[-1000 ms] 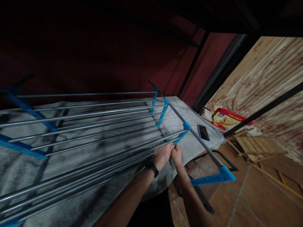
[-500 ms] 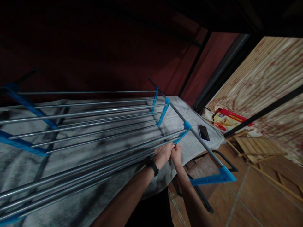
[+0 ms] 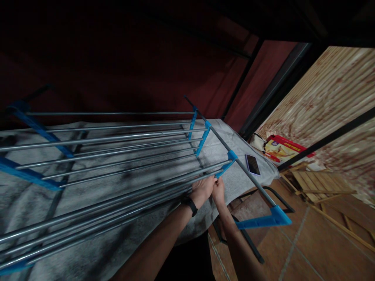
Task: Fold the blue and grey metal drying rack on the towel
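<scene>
A drying rack of metal rods point(image 3: 123, 199) and blue plastic brackets point(image 3: 224, 169) stretches across the grey cloth. My left hand point(image 3: 203, 187), with a dark band on its wrist, is closed around the end of a lower rod at one bracket. Right beside it, my right hand point(image 3: 217, 189) is closed at that bracket's lower end. The fingertips of both hands meet there and partly hide the joint. A long side tube point(image 3: 248, 174) runs through the brackets, ending in a blue corner piece point(image 3: 268, 219) at the lower right.
On the grey cloth point(image 3: 231, 134) a phone point(image 3: 252, 164) lies beyond the side tube. A red and yellow box point(image 3: 283, 149) and a folded wooden piece point(image 3: 320, 183) are at the right. Below the cloth's edge stands a dark-framed chair point(image 3: 249, 208) on the tiled floor.
Both hands stay at the same bracket, almost unmoved. The rack's left end appears shifted slightly to the right and its lower rods slightly up.
</scene>
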The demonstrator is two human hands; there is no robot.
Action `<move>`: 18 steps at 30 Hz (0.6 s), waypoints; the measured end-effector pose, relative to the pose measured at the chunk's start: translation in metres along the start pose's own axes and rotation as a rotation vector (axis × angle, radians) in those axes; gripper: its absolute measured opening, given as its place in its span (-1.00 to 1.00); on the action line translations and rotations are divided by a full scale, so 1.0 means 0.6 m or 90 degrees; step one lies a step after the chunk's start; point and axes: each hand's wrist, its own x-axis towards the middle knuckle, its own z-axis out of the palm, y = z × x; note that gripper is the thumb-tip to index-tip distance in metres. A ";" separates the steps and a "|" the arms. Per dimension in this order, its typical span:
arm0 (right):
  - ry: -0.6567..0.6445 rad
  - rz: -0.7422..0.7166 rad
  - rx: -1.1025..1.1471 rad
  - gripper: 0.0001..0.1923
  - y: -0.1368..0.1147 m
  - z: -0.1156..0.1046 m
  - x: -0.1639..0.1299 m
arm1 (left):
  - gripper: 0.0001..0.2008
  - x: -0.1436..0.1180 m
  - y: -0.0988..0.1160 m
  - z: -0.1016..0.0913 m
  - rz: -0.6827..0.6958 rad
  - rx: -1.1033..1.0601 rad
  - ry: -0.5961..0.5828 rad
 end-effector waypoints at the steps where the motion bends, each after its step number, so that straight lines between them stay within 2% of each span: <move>1: 0.000 -0.001 0.000 -0.77 0.000 0.001 0.001 | -0.64 -0.002 0.001 -0.001 0.005 0.002 0.004; 4: 0.000 -0.005 0.003 -0.74 0.000 0.002 0.004 | -0.64 -0.016 -0.002 -0.005 0.022 0.003 0.023; 7: -0.013 -0.004 0.007 -0.72 -0.002 -0.003 0.006 | -0.65 -0.047 -0.020 -0.005 0.046 0.034 0.083; 9: -0.036 0.000 0.013 -0.69 -0.001 -0.011 0.005 | -0.66 -0.079 -0.043 -0.002 0.053 0.078 0.129; 11: -0.062 0.006 0.020 -0.64 0.006 -0.020 0.006 | -0.68 -0.119 -0.074 0.000 0.039 0.115 0.145; 14: -0.028 0.033 -0.026 -0.53 0.024 -0.027 0.009 | -0.68 -0.184 -0.123 -0.001 -0.004 0.143 0.148; 18: -0.009 0.021 -0.008 -0.39 0.029 -0.025 0.002 | -0.76 -0.254 -0.174 -0.014 -0.058 0.147 0.150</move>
